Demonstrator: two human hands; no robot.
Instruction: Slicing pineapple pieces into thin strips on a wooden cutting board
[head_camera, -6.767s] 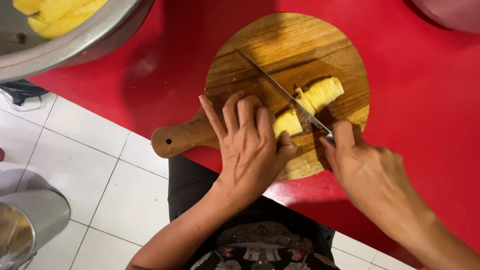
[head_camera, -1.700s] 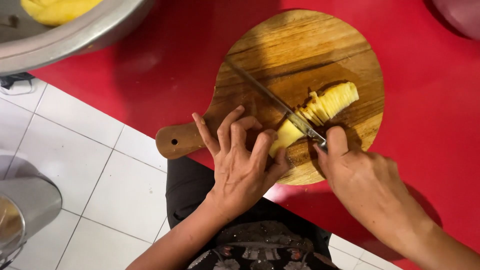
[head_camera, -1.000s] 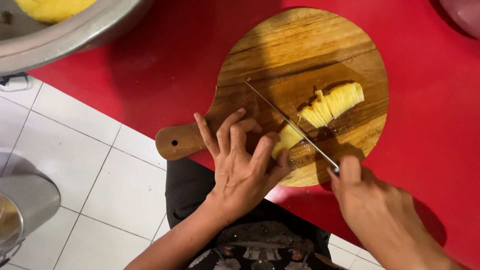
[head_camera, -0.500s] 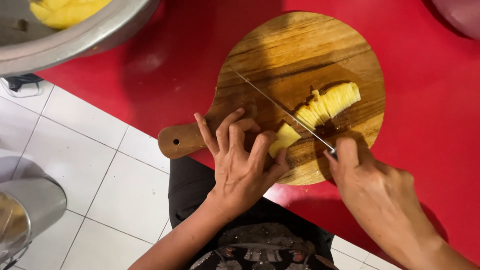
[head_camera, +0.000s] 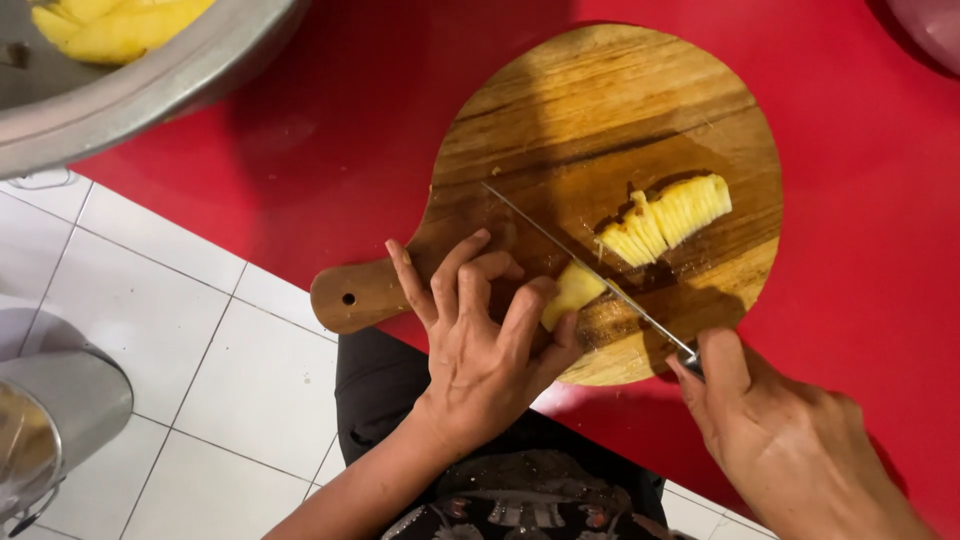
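A round wooden cutting board (head_camera: 600, 110) with a handle lies on a red table. On it sits a row of cut yellow fruit slices (head_camera: 665, 215). My left hand (head_camera: 480, 345) presses down an uncut yellow piece (head_camera: 572, 292) at the board's near edge, fingers curled on it. My right hand (head_camera: 775, 435) grips the handle of a thin knife (head_camera: 585, 265), whose blade lies across the fruit between the held piece and the slices.
A large metal bowl (head_camera: 150, 85) with yellow fruit pieces stands at the top left on the red table (head_camera: 860, 250). White floor tiles (head_camera: 170, 340) show below the table edge, with a metal container (head_camera: 50, 420) at the lower left.
The slices have spread apart on the board. The knife has shifted along the fruit towards my left hand, and the piece under my fingers is shorter.
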